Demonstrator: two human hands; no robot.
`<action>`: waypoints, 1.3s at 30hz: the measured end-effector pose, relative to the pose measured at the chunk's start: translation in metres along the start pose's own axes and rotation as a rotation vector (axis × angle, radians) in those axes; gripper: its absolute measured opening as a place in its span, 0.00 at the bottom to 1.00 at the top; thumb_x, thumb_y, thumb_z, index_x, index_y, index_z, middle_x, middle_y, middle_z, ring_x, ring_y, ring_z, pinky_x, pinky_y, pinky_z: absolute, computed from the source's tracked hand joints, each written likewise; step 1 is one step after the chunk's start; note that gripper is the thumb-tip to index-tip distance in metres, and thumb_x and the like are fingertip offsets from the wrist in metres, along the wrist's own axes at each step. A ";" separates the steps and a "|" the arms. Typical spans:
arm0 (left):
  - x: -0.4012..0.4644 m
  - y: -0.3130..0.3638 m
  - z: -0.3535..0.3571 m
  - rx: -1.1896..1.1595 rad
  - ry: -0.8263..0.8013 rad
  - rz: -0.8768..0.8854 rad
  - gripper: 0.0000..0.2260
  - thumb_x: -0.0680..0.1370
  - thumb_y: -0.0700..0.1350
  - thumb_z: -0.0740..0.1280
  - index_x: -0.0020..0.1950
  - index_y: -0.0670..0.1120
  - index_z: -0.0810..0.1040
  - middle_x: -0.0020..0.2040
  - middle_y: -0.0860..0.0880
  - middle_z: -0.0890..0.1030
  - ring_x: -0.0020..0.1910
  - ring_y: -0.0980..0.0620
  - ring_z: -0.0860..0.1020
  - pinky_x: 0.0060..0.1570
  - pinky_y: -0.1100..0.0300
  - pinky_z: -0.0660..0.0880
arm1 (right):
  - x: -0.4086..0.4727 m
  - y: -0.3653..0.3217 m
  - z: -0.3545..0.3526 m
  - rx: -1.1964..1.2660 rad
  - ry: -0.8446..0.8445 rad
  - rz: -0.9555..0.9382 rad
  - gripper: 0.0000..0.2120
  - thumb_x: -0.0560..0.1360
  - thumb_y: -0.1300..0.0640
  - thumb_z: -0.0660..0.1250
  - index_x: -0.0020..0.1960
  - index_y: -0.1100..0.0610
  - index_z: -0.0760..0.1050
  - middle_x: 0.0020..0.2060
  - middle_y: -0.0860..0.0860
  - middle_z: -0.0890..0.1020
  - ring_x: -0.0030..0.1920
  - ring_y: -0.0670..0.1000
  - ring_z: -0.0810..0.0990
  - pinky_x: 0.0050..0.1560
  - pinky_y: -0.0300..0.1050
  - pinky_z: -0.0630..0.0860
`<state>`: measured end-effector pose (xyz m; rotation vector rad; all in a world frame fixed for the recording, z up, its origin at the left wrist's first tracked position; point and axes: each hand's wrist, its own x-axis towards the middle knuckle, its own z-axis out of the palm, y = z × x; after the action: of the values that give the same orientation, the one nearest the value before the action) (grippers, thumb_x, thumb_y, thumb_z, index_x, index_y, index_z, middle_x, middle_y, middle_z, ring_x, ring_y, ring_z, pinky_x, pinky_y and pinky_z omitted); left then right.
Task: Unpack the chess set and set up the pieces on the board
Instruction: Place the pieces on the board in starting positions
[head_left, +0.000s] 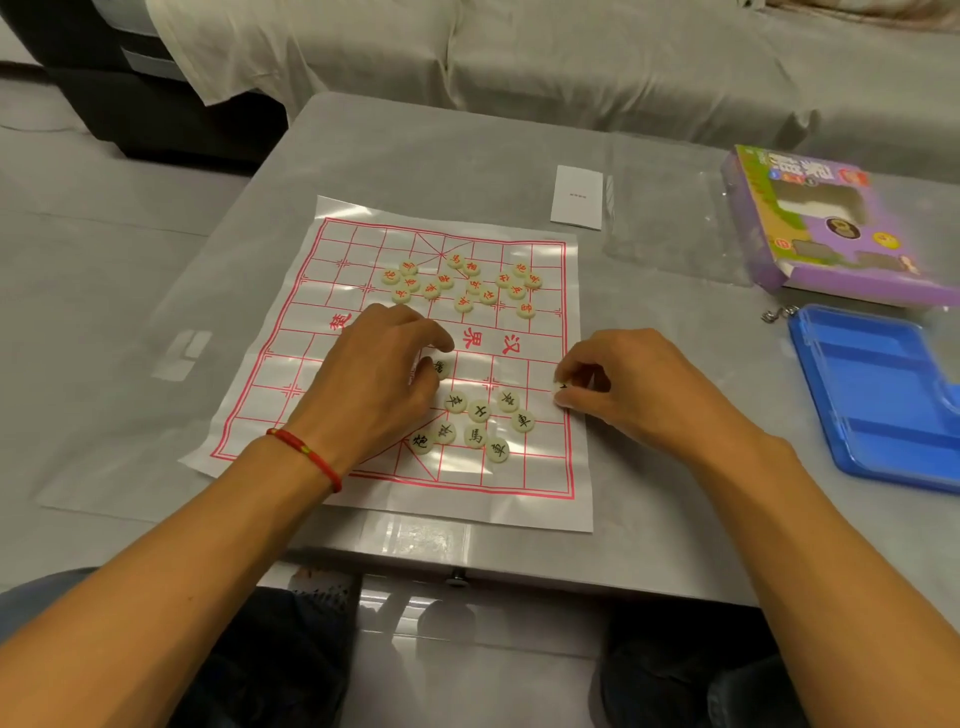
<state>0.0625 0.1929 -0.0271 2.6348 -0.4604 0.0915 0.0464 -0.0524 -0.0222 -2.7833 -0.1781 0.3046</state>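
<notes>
A white paper board with a red grid lies flat on the grey table. Several cream discs with red characters are scattered on its far half. Several discs with black characters cluster on the near half. My left hand, a red cord at its wrist, rests on the board's middle with thumb and fingers closed on a black-marked disc. My right hand pinches another black-marked disc at the board's right edge.
A blue plastic tray lies at the right, beside a purple cardboard box with a clear window. A small white leaflet sits beyond the board. A sofa under a pale cover stands behind the table. My knees are below the table's near edge.
</notes>
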 end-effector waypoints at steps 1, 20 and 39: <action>0.000 0.000 0.000 0.001 -0.002 0.000 0.11 0.77 0.43 0.67 0.59 0.47 0.80 0.60 0.47 0.79 0.61 0.46 0.73 0.62 0.52 0.70 | -0.002 0.001 -0.001 0.001 0.000 0.009 0.17 0.74 0.44 0.72 0.60 0.48 0.78 0.56 0.44 0.80 0.50 0.47 0.80 0.50 0.39 0.77; -0.001 -0.003 -0.001 0.011 0.006 -0.001 0.11 0.77 0.43 0.67 0.59 0.47 0.80 0.60 0.47 0.80 0.60 0.47 0.73 0.62 0.53 0.70 | -0.004 0.001 0.000 -0.036 -0.010 0.007 0.17 0.75 0.46 0.72 0.62 0.48 0.77 0.58 0.45 0.80 0.50 0.48 0.80 0.52 0.40 0.78; -0.003 -0.003 0.000 0.047 -0.009 0.072 0.11 0.77 0.43 0.67 0.60 0.48 0.80 0.60 0.48 0.79 0.62 0.48 0.72 0.62 0.53 0.69 | 0.011 -0.042 0.016 -0.122 0.030 -0.149 0.15 0.78 0.45 0.67 0.64 0.46 0.78 0.58 0.46 0.79 0.56 0.49 0.78 0.57 0.43 0.75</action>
<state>0.0612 0.1965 -0.0285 2.6655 -0.5633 0.1143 0.0497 -0.0060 -0.0250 -2.8726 -0.4080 0.2210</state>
